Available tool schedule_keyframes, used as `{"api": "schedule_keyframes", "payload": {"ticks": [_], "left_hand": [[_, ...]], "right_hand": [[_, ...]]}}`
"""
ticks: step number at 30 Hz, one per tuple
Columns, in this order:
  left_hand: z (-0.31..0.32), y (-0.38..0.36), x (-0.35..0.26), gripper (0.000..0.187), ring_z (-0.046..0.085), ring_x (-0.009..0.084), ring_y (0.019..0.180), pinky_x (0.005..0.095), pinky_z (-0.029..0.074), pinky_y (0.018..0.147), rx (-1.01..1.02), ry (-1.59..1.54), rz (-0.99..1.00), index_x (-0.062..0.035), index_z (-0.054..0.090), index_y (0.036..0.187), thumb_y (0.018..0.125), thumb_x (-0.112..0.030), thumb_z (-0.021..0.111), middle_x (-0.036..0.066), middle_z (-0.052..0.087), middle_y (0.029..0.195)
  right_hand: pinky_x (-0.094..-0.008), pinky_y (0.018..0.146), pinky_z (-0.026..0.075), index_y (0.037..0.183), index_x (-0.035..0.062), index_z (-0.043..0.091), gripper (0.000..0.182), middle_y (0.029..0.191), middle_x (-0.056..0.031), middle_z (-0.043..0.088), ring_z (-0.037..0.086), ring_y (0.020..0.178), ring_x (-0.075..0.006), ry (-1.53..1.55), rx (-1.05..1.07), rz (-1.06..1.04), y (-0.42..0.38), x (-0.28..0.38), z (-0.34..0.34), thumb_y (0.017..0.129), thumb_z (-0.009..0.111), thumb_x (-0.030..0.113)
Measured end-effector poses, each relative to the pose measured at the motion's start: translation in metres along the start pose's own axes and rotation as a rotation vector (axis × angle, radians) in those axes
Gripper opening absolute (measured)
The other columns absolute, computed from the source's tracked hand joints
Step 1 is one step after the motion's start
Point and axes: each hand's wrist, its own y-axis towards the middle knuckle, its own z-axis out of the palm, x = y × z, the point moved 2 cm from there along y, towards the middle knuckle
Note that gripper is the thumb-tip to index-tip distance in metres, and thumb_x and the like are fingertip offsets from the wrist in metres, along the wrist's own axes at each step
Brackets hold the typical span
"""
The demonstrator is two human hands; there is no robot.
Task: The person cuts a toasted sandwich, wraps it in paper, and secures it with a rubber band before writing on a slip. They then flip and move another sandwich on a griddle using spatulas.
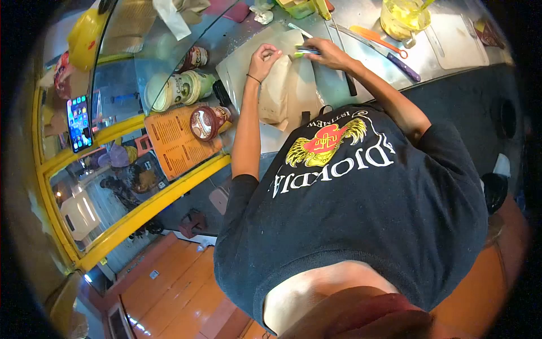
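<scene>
A brown paper bag [275, 93] lies on the metal counter in front of my chest, its folded top pointing away from me. My left hand [263, 63] is closed at the bag's far left corner, fingertips pinched on its edge. In my right hand [327, 53] is a small stapler [307, 50], dark with a yellow-green part, gripped just right of the bag's top. More flat brown paper [296, 85] lies under and beside the bag. The fingers of my right hand partly cover the stapler.
Right of my hands lie a purple-handled knife [403, 66], orange scissors [389, 45], a tub of yellow spread [402, 22] and a white cutting board [460, 42]. Left stand labelled tubs [195, 87], a brown-lidded jar [206, 122], an orange menu [178, 141] and a phone [79, 123].
</scene>
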Motion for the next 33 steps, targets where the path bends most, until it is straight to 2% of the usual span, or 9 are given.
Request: {"api": "schedule_keyframes", "payload": {"ticks": [4, 11, 14, 19, 23, 25, 27, 30, 33], "left_hand": [[-0.002, -0.002, -0.005, 0.018, 0.061, 0.0066, 0.077, 0.0226, 0.049, 0.073, 0.028, 0.072, -0.07, 0.0003, 0.073, 0.092, 0.088, -0.017, 0.071, 0.004, 0.071, 0.084], [-0.003, -0.001, 0.003, 0.019, 0.061, 0.0075, 0.078, 0.0214, 0.049, 0.071, 0.009, 0.153, -0.078, 0.0008, 0.07, 0.098, 0.088, -0.016, 0.071, 0.002, 0.069, 0.086], [-0.005, 0.0, 0.015, 0.03, 0.063, 0.0102, 0.078, 0.0219, 0.051, 0.072, -0.089, -0.074, 0.045, 0.0014, 0.063, 0.112, 0.088, -0.016, 0.071, 0.007, 0.069, 0.09], [0.004, -0.05, -0.032, 0.08, 0.059, 0.0292, 0.112, 0.0358, 0.047, 0.096, -0.14, 0.549, -0.112, 0.0032, 0.046, 0.132, 0.074, -0.038, 0.082, 0.022, 0.057, 0.125], [0.0, -0.103, -0.035, 0.099, 0.045, 0.0328, 0.13, 0.0398, 0.035, 0.108, -0.239, 0.622, -0.219, 0.0039, 0.038, 0.139, 0.067, -0.047, 0.084, 0.025, 0.046, 0.138], [-0.016, -0.112, -0.028, 0.101, 0.039, 0.0319, 0.135, 0.0388, 0.03, 0.112, -0.146, 0.338, -0.336, 0.0042, 0.035, 0.142, 0.069, -0.048, 0.083, 0.025, 0.042, 0.143], [-0.039, -0.12, -0.003, 0.089, 0.049, 0.0288, 0.126, 0.0388, 0.039, 0.106, -0.269, 0.265, -0.346, 0.0023, 0.041, 0.137, 0.072, -0.043, 0.082, 0.02, 0.05, 0.136], [-0.063, -0.158, -0.001, 0.06, 0.062, 0.0194, 0.103, 0.0337, 0.05, 0.089, -0.243, -0.608, -0.483, -0.0006, 0.05, 0.129, 0.083, -0.032, 0.073, 0.01, 0.062, 0.114], [-0.115, -0.202, -0.003, 0.062, 0.061, 0.0186, 0.1, 0.034, 0.05, 0.087, -0.396, -0.534, -0.387, -0.0008, 0.051, 0.128, 0.079, -0.031, 0.074, 0.009, 0.062, 0.115]], "right_hand": [[-0.0446, 0.087, 0.047, 0.113, 0.0025, 0.062, 0.036, 0.106, -0.0176, 0.061, 0.059, 0.103, -0.0356, -0.152, 0.206, -0.02, 0.018, -0.004, 0.018, 0.084, 0.067, 0.024], [-0.0446, 0.087, 0.047, 0.107, 0.0007, 0.063, 0.032, 0.102, -0.018, 0.062, 0.06, 0.1, -0.0371, 0.007, 0.084, -0.106, 0.028, -0.011, 0.042, 0.086, 0.064, 0.024], [-0.0438, 0.085, 0.047, 0.105, -0.0005, 0.064, 0.028, 0.103, -0.0176, 0.063, 0.06, 0.098, -0.0377, -0.078, 0.182, -0.097, 0.028, -0.009, 0.044, 0.089, 0.061, 0.022], [-0.0423, 0.085, 0.049, 0.106, -0.0013, 0.064, 0.028, 0.102, -0.0198, 0.063, 0.06, 0.097, -0.0374, -0.124, 0.061, -0.069, 0.013, 0.001, 0.025, 0.087, 0.062, 0.019], [-0.0425, 0.088, 0.049, 0.114, -0.0005, 0.062, 0.036, 0.109, -0.0205, 0.062, 0.06, 0.102, -0.0382, -0.227, -0.018, -0.019, 0.001, 0.025, 0.002, 0.082, 0.067, 0.016], [-0.0434, 0.091, 0.047, 0.115, -0.0013, 0.062, 0.038, 0.111, -0.0208, 0.062, 0.059, 0.104, -0.0389, -0.332, -0.104, -0.057, -0.009, 0.035, 0.006, 0.081, 0.068, 0.015], [-0.0447, 0.096, 0.044, 0.119, 0.0015, 0.06, 0.042, 0.119, -0.0208, 0.059, 0.056, 0.111, -0.0383, -0.269, 0.092, -0.143, -0.016, 0.04, 0.027, 0.081, 0.068, 0.018], [-0.0488, 0.106, 0.035, 0.129, 0.0078, 0.054, 0.051, 0.135, -0.0199, 0.049, 0.046, 0.127, -0.0362, -0.337, 0.278, -0.261, -0.044, 0.045, 0.063, 0.082, 0.068, 0.023], [-0.0564, 0.114, 0.019, 0.142, 0.016, 0.043, 0.064, 0.152, -0.0161, 0.03, 0.024, 0.144, -0.0309, -0.509, 0.357, -0.254, -0.045, 0.045, 0.077, 0.084, 0.066, 0.033]]}}
